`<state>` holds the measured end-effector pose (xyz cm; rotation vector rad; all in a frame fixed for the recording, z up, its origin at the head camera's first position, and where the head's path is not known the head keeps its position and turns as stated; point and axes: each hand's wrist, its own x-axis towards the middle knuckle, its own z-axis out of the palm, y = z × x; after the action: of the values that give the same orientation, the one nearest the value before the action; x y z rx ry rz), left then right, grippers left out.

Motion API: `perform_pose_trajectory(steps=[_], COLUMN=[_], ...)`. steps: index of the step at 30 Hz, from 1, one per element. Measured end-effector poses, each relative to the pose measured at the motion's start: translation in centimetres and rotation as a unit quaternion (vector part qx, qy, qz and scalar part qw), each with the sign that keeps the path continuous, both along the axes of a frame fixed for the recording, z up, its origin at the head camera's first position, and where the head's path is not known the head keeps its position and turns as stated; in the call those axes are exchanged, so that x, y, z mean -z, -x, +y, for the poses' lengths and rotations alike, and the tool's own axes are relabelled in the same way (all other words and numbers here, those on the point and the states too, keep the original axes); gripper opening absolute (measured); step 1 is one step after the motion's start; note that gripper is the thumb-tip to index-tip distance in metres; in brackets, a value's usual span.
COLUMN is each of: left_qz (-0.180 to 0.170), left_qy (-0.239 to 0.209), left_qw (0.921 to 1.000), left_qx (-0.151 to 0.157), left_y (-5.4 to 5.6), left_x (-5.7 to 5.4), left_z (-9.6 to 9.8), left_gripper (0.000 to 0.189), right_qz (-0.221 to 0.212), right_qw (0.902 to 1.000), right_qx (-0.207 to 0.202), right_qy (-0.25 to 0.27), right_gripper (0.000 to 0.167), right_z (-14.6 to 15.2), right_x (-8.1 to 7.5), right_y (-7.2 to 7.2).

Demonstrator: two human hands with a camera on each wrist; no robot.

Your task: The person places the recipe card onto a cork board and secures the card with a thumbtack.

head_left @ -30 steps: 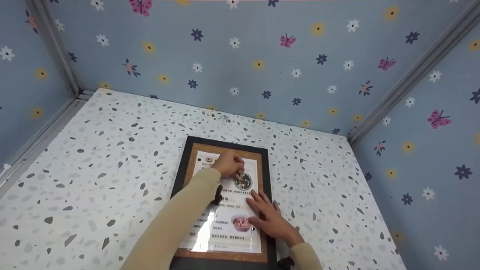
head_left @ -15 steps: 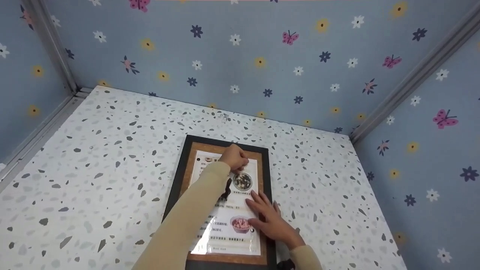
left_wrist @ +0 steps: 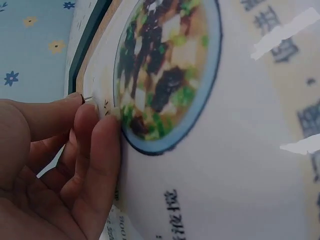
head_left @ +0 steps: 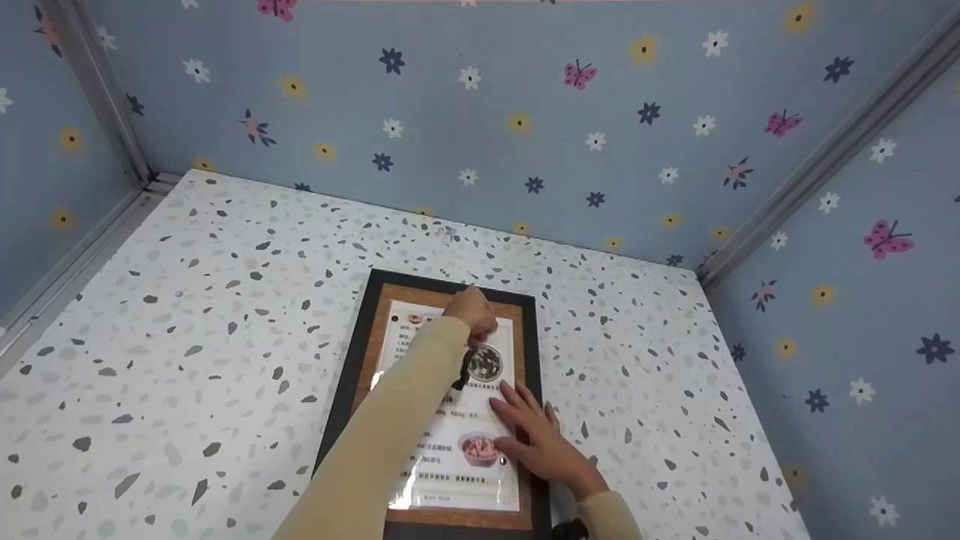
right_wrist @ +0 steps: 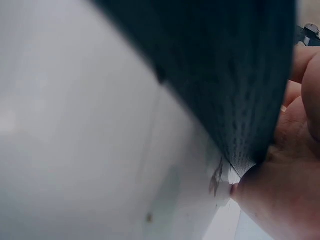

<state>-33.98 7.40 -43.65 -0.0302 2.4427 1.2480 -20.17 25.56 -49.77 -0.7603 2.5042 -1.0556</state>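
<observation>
My left hand [head_left: 472, 310] is over the upper right of a printed sheet [head_left: 476, 409] with a glossy surface. In the left wrist view its thumb and forefinger pinch a thumbtack [left_wrist: 83, 99], the thin point toward the sheet's corner area. The other fingertips touch the sheet beside the picture of a bowl of food. The sheet lies on a cork board [head_left: 450, 519] with a black frame [head_left: 534, 360]. My right hand [head_left: 546, 444] rests with fingers spread across the sheet's right edge and the frame. Dark round tacks show at the sheet's upper left and lower right.
The board lies on a white speckled table [head_left: 247, 322]. Blue panels [head_left: 480, 105] with flowers and butterflies stand behind it and at both sides, joined by grey metal posts [head_left: 825, 142].
My left hand has shifted a little right and up toward the sheet's upper right corner, its wrist turning. The right hand stays in place on the board's right side.
</observation>
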Motion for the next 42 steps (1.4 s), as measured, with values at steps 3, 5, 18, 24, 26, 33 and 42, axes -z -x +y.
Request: perform_pose_trajectory(steps=[3,5,18,24,26,33,42], left_qz=[-0.005,-0.015,-0.045,-0.051,-0.054,-0.052,-0.052], left_qy=[-0.031,-0.032,0.009,0.021,0.026,0.037,0.035], left_qw=[0.9993,0.9993,0.9988,0.9984,0.9982,0.9979,0.9979], left_qx=[0.017,0.009,-0.015,-0.005,-0.006,-0.009,-0.016], left_y=[4.6,5.6,5.8,6.2,6.2,6.3,6.1], left_x=[6.4,7.6,7.4,7.2,7.2,7.3,7.2], left_z=[0.3,0.6,1.0,1.3,1.5,1.7,1.4], left_gripper=[0.017,0.01,0.007,0.011,0.021,0.033,0.019], right_qz=[0.007,0.007,-0.014,-0.007,-0.008,-0.01,-0.009], right_qw=[0.9991,0.9991,0.9985,0.9985,0.9984,0.9983,0.9984], right_qx=[0.034,0.034,0.034,0.034,0.034,0.035,0.034], right_qy=[-0.022,-0.023,-0.042,-0.043,-0.045,-0.045,-0.044], right_gripper=[0.057,0.058,0.06,0.061,0.061,0.06,0.06], right_z=[0.9,1.1,1.2,1.3,1.4,1.6,1.3], right_x=[4.4,5.0,4.8,4.7,4.8,4.8,4.7], right_y=[1.5,1.8,1.9,2.0,2.0,1.8,1.8])
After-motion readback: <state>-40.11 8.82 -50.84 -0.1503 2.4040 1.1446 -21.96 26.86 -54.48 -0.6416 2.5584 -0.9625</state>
